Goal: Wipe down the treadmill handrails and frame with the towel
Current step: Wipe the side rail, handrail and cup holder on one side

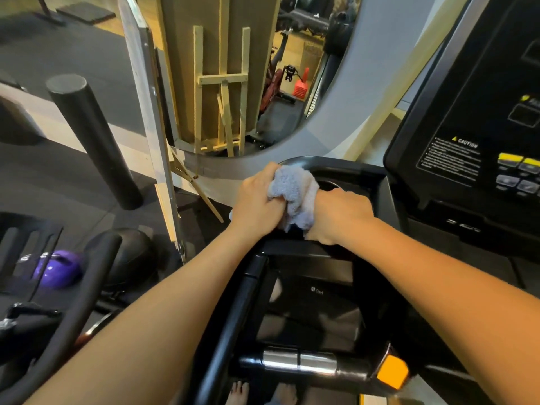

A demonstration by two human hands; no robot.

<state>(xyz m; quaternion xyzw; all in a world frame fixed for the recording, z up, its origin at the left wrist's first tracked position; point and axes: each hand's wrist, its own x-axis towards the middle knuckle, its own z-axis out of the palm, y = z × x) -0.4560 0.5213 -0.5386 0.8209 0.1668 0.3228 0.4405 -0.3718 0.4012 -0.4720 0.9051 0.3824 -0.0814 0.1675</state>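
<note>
A crumpled light grey towel [295, 194] sits bunched on the black upper left corner of the treadmill frame [350, 173], beside a round cup holder. My left hand [257, 200] grips the towel's left side with curled fingers. My right hand [339, 214] holds the towel's right side against the frame. The left black handrail [233, 311] runs down from under my hands toward me. A chrome pulse grip [301, 362] lies on the crossbar below.
The treadmill console [473, 135] with a caution label and buttons rises at the right. A black post [90, 138], a wooden easel [222, 109] and a leaning board stand to the left. A purple ball [57, 268] lies on the floor. An orange stop tab [391, 372] sits low right.
</note>
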